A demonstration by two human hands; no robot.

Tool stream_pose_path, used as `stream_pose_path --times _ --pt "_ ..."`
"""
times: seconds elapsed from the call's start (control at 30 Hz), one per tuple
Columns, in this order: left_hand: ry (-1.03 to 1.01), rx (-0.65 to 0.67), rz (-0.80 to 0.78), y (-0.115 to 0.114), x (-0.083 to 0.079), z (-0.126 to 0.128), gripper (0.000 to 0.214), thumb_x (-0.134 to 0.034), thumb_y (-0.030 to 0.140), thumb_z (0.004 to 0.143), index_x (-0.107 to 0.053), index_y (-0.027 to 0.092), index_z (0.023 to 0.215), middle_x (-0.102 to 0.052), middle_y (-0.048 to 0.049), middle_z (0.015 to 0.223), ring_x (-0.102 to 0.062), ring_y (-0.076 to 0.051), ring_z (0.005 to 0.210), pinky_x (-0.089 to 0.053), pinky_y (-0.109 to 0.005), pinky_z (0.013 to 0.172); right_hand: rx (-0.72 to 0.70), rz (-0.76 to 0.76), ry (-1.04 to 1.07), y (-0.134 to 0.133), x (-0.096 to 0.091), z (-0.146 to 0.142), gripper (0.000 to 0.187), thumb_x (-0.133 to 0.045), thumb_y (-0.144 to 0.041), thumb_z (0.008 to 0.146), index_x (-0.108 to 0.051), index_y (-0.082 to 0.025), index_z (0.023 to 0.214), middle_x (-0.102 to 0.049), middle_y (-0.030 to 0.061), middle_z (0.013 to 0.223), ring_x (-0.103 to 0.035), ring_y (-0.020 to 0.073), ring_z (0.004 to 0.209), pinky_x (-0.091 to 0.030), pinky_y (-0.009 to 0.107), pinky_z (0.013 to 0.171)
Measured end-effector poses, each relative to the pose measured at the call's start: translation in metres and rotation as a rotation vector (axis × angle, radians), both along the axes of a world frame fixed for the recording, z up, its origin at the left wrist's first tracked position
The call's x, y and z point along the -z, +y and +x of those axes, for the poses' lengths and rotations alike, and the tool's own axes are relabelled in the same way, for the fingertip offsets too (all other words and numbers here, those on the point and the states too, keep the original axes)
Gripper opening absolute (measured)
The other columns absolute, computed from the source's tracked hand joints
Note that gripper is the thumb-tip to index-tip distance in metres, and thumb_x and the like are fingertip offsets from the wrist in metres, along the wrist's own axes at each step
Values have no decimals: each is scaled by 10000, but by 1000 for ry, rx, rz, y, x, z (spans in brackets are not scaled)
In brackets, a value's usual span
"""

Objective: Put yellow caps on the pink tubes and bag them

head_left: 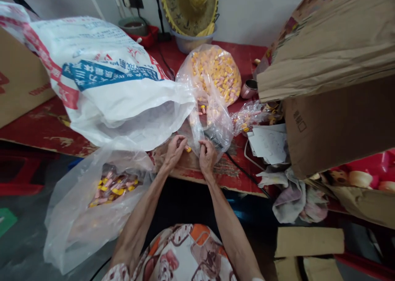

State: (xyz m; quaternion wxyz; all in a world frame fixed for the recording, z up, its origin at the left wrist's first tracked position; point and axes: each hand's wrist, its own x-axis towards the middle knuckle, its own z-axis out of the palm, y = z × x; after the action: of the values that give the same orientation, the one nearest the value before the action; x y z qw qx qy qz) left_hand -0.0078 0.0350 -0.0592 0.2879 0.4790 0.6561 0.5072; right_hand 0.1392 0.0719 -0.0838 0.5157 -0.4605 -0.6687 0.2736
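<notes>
My left hand [175,152] is at the table's front edge with its fingers curled together; whatever it pinches is hidden. Right beside its fingertips is a small pink piece with a yellow end [188,149]. My right hand [207,155] is a short way to the right, also closed, thumb against finger, over the loose mouth of a clear plastic bag [220,126]. I cannot make out what is in its fingers. Behind, the bag's full part bulges with many pink-and-yellow pieces [216,73]. A few loose pieces [203,109] show near its neck.
Left of my hands lies a large white printed sack [123,104], its mouth toward me. Below it hangs a clear bag [70,215] with more pieces. Cardboard boxes [327,46] crowd the right, near a pink mug [248,89], papers [270,143] and a rag [290,196]. A dark cable [247,174] crosses the table edge.
</notes>
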Motion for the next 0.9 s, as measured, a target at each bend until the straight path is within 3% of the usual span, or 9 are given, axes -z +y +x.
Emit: stream_pose_path --times 0.1,0.2,0.33,0.47,0.63,0.73,0.9 --pt "-227 -58 -40 -3 -3 0 304 -565 499 977 -612 202 1023 -684 12 696 -689 -172 681 -555 -301 736 46 -17 13 1 0 1 300 -392 -207 972 -693 -201 974 -725 60 961 -678 190 945 -534 319 919" --pt "-208 -70 -5 -11 -8 3 317 -570 515 975 -618 203 1010 -686 16 691 -693 -167 694 -562 -299 765 45 -30 -7 1 -1 1 296 -400 -226 966 -696 -202 968 -720 54 941 -669 186 910 -530 320 920" --pt "133 -106 159 -18 -14 6 199 -523 379 1025 -627 213 1059 -724 -26 903 -696 -156 814 -550 -280 788 89 -47 24 0 -4 3 297 -415 -265 967 -701 -189 974 -698 47 893 -632 176 778 -531 321 861" --pt "591 23 213 -13 -4 6 145 -485 206 1015 -626 216 1046 -689 -55 966 -681 -188 934 -532 -287 810 163 -87 65 -1 -9 14 299 -436 -305 971 -704 -177 1010 -668 27 841 -558 150 635 -510 294 743" --pt "684 85 169 -8 16 7 184 -446 161 1023 -605 221 1094 -662 -49 977 -669 -194 945 -521 -288 786 222 -128 -24 4 -8 35 320 -427 -349 988 -691 -180 1054 -666 27 832 -546 154 617 -506 296 727" --pt "624 45 250 -10 21 8 171 -445 175 1037 -598 218 1100 -658 -44 965 -666 -190 966 -528 -300 846 208 -117 -112 9 -1 46 321 -428 -341 974 -685 -182 1081 -697 57 919 -592 174 682 -526 321 778" --pt "582 -19 358 -11 20 8 147 -457 169 1038 -581 212 1105 -649 -26 938 -668 -170 910 -530 -284 819 134 -39 -274 15 7 49 296 -416 -287 987 -688 -208 1072 -707 105 1060 -645 245 1019 -531 387 958"
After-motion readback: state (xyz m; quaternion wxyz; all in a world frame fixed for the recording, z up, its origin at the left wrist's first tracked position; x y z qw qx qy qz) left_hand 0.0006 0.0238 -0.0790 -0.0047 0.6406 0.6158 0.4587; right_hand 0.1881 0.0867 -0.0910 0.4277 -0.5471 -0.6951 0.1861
